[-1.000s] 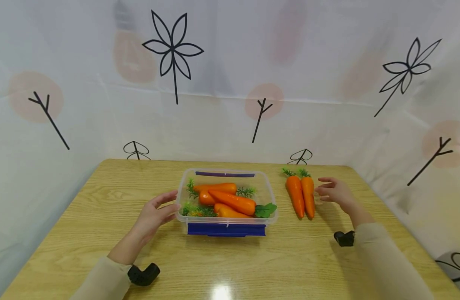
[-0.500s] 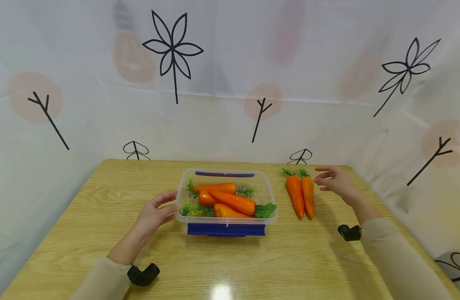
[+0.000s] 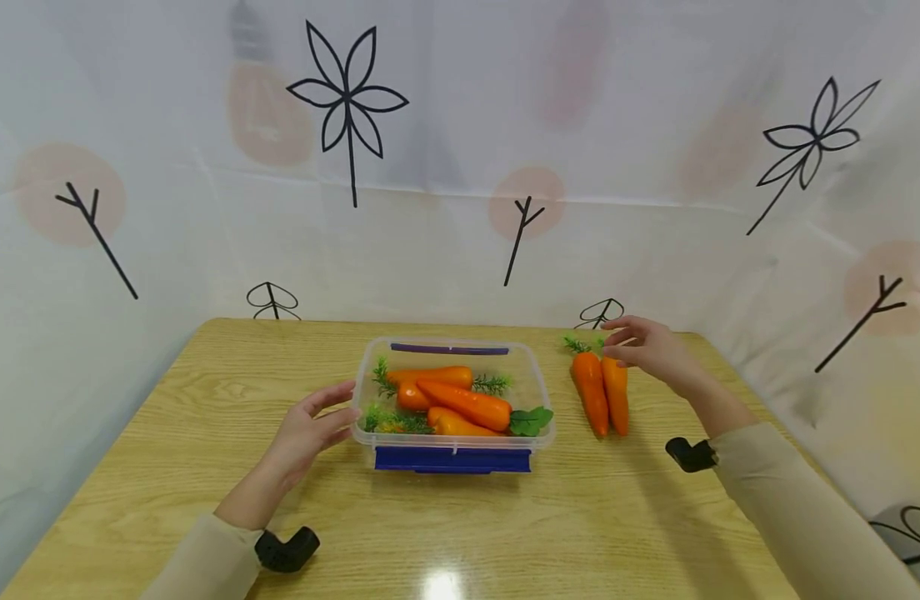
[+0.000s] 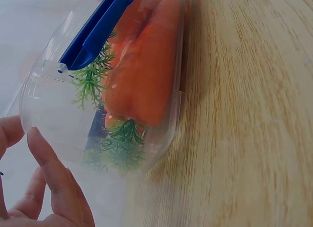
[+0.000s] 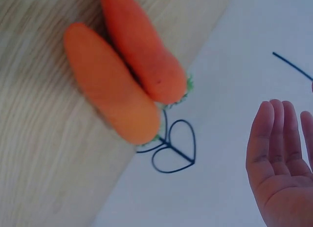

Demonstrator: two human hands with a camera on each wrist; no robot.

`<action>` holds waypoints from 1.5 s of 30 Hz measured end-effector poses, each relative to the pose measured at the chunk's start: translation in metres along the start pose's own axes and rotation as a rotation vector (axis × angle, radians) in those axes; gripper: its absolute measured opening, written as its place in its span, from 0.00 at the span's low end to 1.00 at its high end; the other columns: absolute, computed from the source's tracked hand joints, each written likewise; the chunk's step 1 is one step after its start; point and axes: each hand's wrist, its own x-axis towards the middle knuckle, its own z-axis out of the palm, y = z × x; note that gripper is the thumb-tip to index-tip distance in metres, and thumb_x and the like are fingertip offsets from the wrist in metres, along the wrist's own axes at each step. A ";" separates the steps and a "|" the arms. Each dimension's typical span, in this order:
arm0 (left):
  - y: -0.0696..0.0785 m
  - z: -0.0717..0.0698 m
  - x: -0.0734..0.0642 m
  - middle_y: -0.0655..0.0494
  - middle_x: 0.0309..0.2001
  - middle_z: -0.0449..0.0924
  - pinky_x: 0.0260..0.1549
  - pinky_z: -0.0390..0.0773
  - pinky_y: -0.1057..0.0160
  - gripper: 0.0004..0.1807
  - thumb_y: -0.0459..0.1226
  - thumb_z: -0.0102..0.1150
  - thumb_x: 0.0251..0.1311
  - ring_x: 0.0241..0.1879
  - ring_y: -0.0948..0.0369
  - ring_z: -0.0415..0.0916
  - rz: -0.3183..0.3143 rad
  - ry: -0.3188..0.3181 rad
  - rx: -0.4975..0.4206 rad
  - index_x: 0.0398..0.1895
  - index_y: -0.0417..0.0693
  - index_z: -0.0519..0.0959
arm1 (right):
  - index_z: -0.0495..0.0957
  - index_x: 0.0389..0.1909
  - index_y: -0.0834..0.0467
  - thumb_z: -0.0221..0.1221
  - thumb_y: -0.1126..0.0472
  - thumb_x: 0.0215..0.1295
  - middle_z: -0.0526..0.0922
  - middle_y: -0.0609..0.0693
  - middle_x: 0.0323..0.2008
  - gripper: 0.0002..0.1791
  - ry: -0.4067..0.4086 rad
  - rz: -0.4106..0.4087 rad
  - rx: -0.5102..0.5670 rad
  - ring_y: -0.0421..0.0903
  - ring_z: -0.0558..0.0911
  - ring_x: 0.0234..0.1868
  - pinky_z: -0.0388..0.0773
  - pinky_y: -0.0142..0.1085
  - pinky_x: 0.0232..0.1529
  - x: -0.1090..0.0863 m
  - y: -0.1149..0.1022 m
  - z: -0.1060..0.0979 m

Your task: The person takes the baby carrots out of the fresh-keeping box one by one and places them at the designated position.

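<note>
A clear plastic box [image 3: 538, 375] with blue latches [image 3: 452, 459] stands mid-table, holding several orange carrots [image 3: 467, 403] with green tops. My left hand [image 3: 306, 433] is at the box's left side, its relaxed fingertips touching the rim corner. To the right of the box, two carrots lie side by side, a left carrot [image 3: 591, 392] and a right carrot [image 3: 616, 400]. Above the top end of the right carrot is my right hand [image 3: 651, 350], fingers extended and holding nothing. The right wrist view shows that palm [image 5: 286, 192] apart from both carrots.
A wooden table [image 3: 460, 533] carries everything. Behind it hangs a white cloth [image 3: 445, 258] printed with line-drawn plants, which also rises along both sides. A black wrist-worn device [image 3: 287, 550] sits at the left cuff, and another black device [image 3: 688, 456] at the right cuff.
My right hand has moved left and away from me, from beside the right carrot to over its top. The left hand, the box and the carrots stay where they were.
</note>
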 end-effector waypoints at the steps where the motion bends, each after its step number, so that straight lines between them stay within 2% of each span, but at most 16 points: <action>1: 0.000 0.000 0.000 0.44 0.62 0.61 0.43 0.76 0.66 0.30 0.34 0.60 0.60 0.42 0.65 0.75 0.000 0.001 0.000 0.65 0.38 0.64 | 0.66 0.60 0.65 0.58 0.59 0.64 0.75 0.63 0.46 0.26 -0.005 -0.008 -0.001 0.49 0.80 0.38 0.78 0.36 0.40 0.001 -0.003 0.001; 12: 0.002 0.000 0.000 0.44 0.62 0.61 0.43 0.76 0.66 0.30 0.34 0.59 0.60 0.42 0.65 0.75 -0.003 0.000 0.003 0.65 0.39 0.64 | 0.70 0.57 0.62 0.60 0.62 0.62 0.76 0.60 0.43 0.22 -0.069 -0.080 -0.001 0.52 0.80 0.41 0.78 0.36 0.40 0.015 -0.033 0.014; 19: 0.000 0.000 0.001 0.44 0.61 0.61 0.43 0.76 0.66 0.30 0.34 0.60 0.60 0.42 0.65 0.75 -0.001 0.002 0.001 0.65 0.39 0.64 | 0.72 0.55 0.61 0.62 0.61 0.61 0.78 0.56 0.41 0.22 -0.123 -0.142 -0.031 0.52 0.79 0.42 0.77 0.43 0.43 0.022 -0.056 0.025; 27: 0.000 0.000 0.001 0.44 0.62 0.61 0.43 0.76 0.66 0.30 0.34 0.59 0.60 0.42 0.65 0.75 0.001 -0.001 0.005 0.65 0.39 0.64 | 0.74 0.54 0.56 0.63 0.60 0.60 0.79 0.53 0.42 0.21 -0.185 -0.204 -0.072 0.48 0.79 0.40 0.77 0.42 0.40 0.031 -0.074 0.038; 34: 0.001 0.000 0.001 0.44 0.62 0.60 0.44 0.76 0.66 0.30 0.35 0.59 0.61 0.43 0.65 0.75 0.000 -0.001 0.009 0.65 0.40 0.64 | 0.74 0.54 0.56 0.63 0.61 0.59 0.79 0.55 0.41 0.21 -0.244 -0.282 -0.082 0.48 0.79 0.43 0.78 0.42 0.41 0.040 -0.088 0.048; 40: 0.000 0.000 0.001 0.44 0.62 0.61 0.44 0.76 0.66 0.30 0.35 0.59 0.60 0.44 0.64 0.74 -0.006 0.000 0.012 0.66 0.41 0.64 | 0.73 0.55 0.56 0.63 0.60 0.60 0.79 0.55 0.42 0.22 -0.311 -0.313 -0.079 0.47 0.79 0.44 0.77 0.42 0.45 0.050 -0.098 0.057; 45: 0.001 0.000 0.001 0.45 0.62 0.61 0.44 0.76 0.65 0.30 0.35 0.59 0.60 0.43 0.64 0.74 -0.010 -0.002 0.011 0.66 0.41 0.64 | 0.73 0.55 0.56 0.62 0.62 0.61 0.78 0.53 0.41 0.21 -0.368 -0.319 -0.052 0.48 0.78 0.45 0.77 0.41 0.44 0.057 -0.108 0.065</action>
